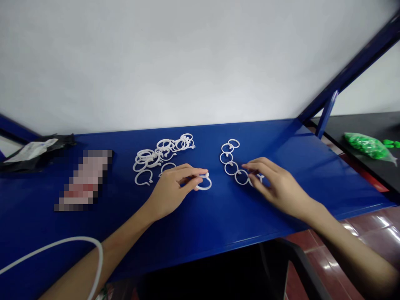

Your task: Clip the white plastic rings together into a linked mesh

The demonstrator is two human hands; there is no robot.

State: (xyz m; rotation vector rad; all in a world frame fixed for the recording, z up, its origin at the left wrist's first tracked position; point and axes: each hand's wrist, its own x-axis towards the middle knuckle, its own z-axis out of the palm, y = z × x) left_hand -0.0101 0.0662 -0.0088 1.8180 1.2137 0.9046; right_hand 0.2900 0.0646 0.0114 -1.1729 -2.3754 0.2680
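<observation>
In the head view, the left hand (175,185) has a narrow grip, pinching one white ring (204,189) by its knobbed end over the blue bench (215,221). The right hand (276,185) is curled at the near end of a chain of white rings (231,163), which curves away across the bench; whether its grip holds the last ring, I cannot tell. Loose white rings (152,160) lie heaped beyond the left hand
</observation>
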